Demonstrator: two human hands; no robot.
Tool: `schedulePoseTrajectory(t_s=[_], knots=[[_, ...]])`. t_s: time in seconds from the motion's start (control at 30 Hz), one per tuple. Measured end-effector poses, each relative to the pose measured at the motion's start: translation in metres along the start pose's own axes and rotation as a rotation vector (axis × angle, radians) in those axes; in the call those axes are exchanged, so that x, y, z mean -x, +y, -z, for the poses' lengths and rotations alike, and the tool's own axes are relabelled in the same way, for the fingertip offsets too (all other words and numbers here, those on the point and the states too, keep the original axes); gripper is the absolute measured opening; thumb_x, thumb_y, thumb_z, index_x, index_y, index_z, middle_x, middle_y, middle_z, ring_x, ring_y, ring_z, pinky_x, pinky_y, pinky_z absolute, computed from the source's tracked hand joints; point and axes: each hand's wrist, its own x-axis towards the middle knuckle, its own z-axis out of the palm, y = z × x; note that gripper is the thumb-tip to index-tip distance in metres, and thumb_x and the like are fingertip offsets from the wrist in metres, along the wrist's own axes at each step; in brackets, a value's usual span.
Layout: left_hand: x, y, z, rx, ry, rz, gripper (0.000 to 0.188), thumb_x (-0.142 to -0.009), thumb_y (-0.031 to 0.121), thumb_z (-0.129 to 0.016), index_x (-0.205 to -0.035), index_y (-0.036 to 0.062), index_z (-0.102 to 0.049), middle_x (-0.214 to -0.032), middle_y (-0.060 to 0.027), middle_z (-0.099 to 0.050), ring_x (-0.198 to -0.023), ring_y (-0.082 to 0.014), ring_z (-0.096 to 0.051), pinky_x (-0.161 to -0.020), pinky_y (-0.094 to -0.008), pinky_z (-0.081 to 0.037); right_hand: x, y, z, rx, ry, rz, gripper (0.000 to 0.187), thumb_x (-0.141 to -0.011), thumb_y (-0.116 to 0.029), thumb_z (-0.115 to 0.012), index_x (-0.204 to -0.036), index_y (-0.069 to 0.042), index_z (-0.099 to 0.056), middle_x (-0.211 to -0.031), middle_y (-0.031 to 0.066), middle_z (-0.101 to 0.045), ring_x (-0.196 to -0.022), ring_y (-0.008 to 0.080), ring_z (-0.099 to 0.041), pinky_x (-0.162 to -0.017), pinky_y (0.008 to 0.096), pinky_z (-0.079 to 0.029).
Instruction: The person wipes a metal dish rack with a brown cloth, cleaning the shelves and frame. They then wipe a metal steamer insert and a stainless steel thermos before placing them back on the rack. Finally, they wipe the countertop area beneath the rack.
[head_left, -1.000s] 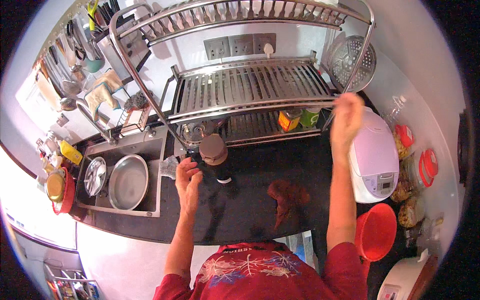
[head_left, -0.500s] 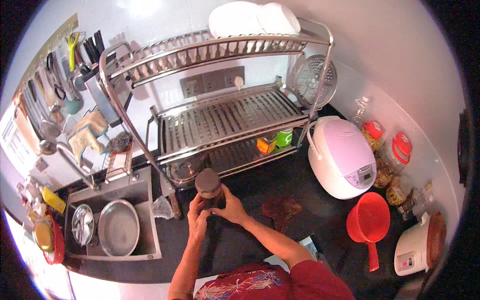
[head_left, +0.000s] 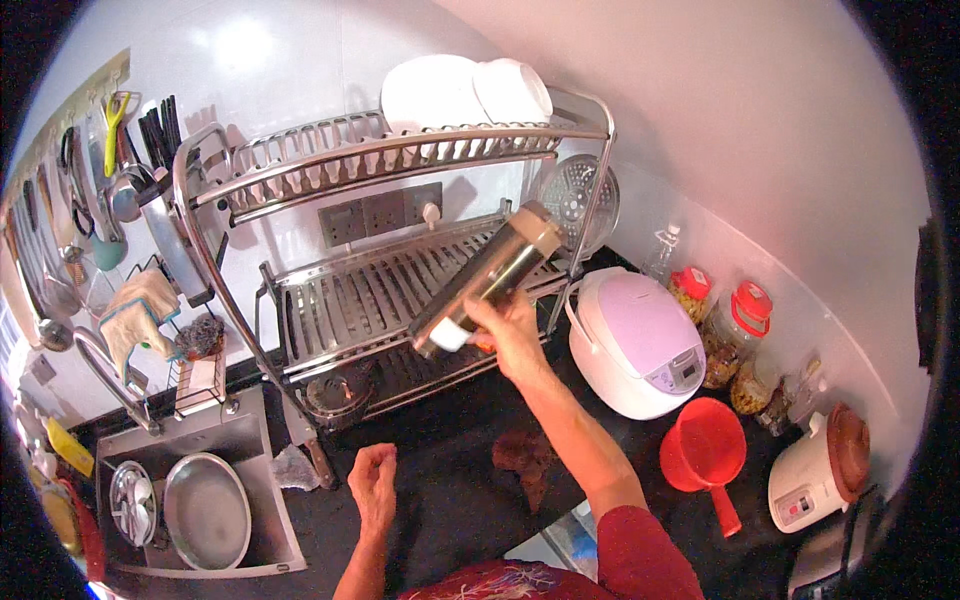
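In front of the steel dish rack (head_left: 350, 295), a tall dark bottle (head_left: 477, 280) with a brown lid tilts up to the right, lifted off the counter. My right hand (head_left: 510, 335) grips it near its lower half, where a white patch shows. Lower down, over the black counter (head_left: 430, 440), hovers my left hand (head_left: 374, 482) with its fingers curled in; nothing shows in it. A knife (head_left: 312, 445) and a grey crumpled cloth (head_left: 296, 468) lie left of that hand.
White bowls (head_left: 435, 92) sit on the rack's top. At left is a sink (head_left: 275, 520) holding a metal basin (head_left: 207, 510). A brown cloth (head_left: 525, 465), pink-and-white rice cooker (head_left: 640, 340), red dipper (head_left: 703, 445), lidded jars (head_left: 735, 325) and small cooker (head_left: 810, 480) stand rightward.
My right hand has raised the bottle up and to the right, tilting it. The left hand has let go of it and dropped lower. The view has shifted.
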Motion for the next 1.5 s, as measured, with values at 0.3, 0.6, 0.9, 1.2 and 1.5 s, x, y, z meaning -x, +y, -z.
schedulePoseTrajectory(t_s=[0.3,0.6,0.9,1.2,1.5], knots=[[0.001,-0.01,0.009,0.015,0.125,0.021,0.009,-0.087,0.007,-0.057,-0.091,0.0011,-0.061,-0.081,-0.0023,-0.061,-0.074,-0.0097,-0.055,-0.067,-0.0222,-0.044,-0.101,0.001,0.034,0.197,0.243,-0.099,0.052,-0.069,-0.025,-0.077,-0.109,-0.005,-0.052,-0.102,0.014,-0.06,-0.087,0.0315,-0.063,-0.064,0.0535,-0.055],[0.002,-0.002,0.002,0.011,0.192,0.064,0.007,-0.086,0.003,-0.058,-0.092,-0.0005,-0.06,-0.082,-0.0028,-0.06,-0.076,-0.0084,-0.054,-0.069,-0.0216,-0.044,-0.179,0.007,0.058,0.406,0.258,-0.284,0.053,-0.066,-0.028,-0.079,-0.109,-0.007,-0.056,-0.106,0.0141,-0.061,-0.096,0.035,-0.059,-0.077,0.0624,-0.045],[0.0,0.008,-0.005,-0.149,0.287,0.097,0.007,-0.086,0.005,-0.058,-0.09,-0.0002,-0.061,-0.077,-0.0016,-0.059,-0.072,-0.0077,-0.053,-0.067,-0.0206,-0.043,-0.264,0.04,0.108,0.614,0.2,-0.024,0.041,-0.059,-0.03,-0.08,-0.085,-0.003,-0.065,-0.084,0.014,-0.067,-0.079,0.0251,-0.066,-0.07,0.0346,-0.05],[-0.001,0.006,-0.006,-0.179,0.342,0.101,0.007,-0.086,0.005,-0.057,-0.088,-0.0004,-0.061,-0.078,-0.0026,-0.06,-0.071,-0.0083,-0.054,-0.065,-0.021,-0.043,-0.253,0.007,0.081,1.15,0.315,0.03,0.071,-0.063,-0.037,-0.077,-0.11,0.004,-0.043,-0.097,0.0214,-0.064,-0.087,0.0364,-0.064,-0.076,0.0457,-0.051],[-0.002,-0.004,0.0,-0.158,0.359,0.115,0.006,-0.086,0.003,-0.056,-0.089,-0.0008,-0.061,-0.077,-0.0018,-0.06,-0.069,-0.0078,-0.054,-0.063,-0.02,-0.043,-0.272,0.028,0.097,1.198,0.45,0.177,0.07,-0.063,-0.034,-0.077,-0.112,-0.001,-0.04,-0.094,0.0219,-0.063,-0.086,0.0385,-0.062,-0.074,0.0468,-0.049]])
